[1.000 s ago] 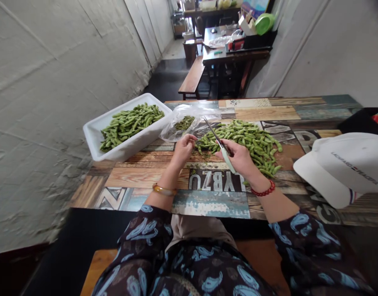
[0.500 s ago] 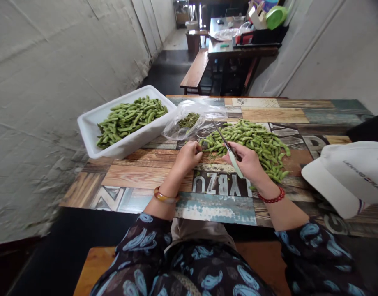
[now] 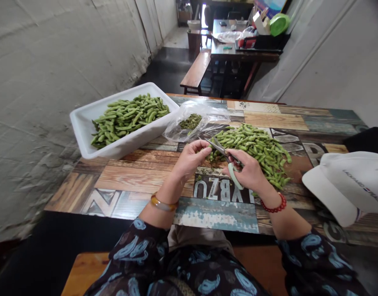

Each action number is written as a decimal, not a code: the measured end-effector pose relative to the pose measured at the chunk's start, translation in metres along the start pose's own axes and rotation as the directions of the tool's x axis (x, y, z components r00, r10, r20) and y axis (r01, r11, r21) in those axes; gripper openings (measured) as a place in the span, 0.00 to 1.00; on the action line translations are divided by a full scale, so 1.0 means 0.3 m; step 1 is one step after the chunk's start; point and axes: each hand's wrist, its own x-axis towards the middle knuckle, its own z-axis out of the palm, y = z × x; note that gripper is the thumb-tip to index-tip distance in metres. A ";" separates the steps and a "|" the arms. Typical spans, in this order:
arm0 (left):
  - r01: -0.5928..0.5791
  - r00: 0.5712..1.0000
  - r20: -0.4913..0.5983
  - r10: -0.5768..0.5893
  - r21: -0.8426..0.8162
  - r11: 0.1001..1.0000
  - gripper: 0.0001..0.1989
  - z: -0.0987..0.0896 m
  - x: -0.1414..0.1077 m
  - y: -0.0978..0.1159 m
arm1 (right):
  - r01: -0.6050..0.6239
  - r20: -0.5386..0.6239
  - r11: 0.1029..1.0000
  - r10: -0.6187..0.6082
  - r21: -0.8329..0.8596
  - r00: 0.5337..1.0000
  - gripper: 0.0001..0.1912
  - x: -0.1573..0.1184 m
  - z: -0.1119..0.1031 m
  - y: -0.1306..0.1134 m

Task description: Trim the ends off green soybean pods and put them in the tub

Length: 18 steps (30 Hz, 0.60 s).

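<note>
Tub (image 3: 133, 142) stood beside a bag (image 3: 176, 131). Your left hand (image 3: 191, 161) pinched fingertips together, on what was unclear, near slightly parted scissors (image 3: 226, 153) that your right hand (image 3: 249, 166) clasped. Green, curved pods (image 3: 255, 148) lay heaped beyond, then a cap (image 3: 339, 185).

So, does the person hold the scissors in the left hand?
No, the scissors are in the right hand, and they point toward the left hand.
</note>
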 end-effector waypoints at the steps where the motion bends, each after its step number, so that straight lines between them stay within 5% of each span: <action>1: -0.006 1.000 0.006 0.006 -0.012 1.000 0.15 0.004 0.000 -0.001 | 0.020 0.015 1.000 -0.020 -0.011 1.000 0.24 0.001 0.000 -0.002; 18: -0.026 0.998 0.059 0.025 0.021 0.999 0.16 0.028 -0.007 -0.012 | 0.057 0.048 0.998 -0.056 -0.031 0.997 0.29 0.002 0.002 0.000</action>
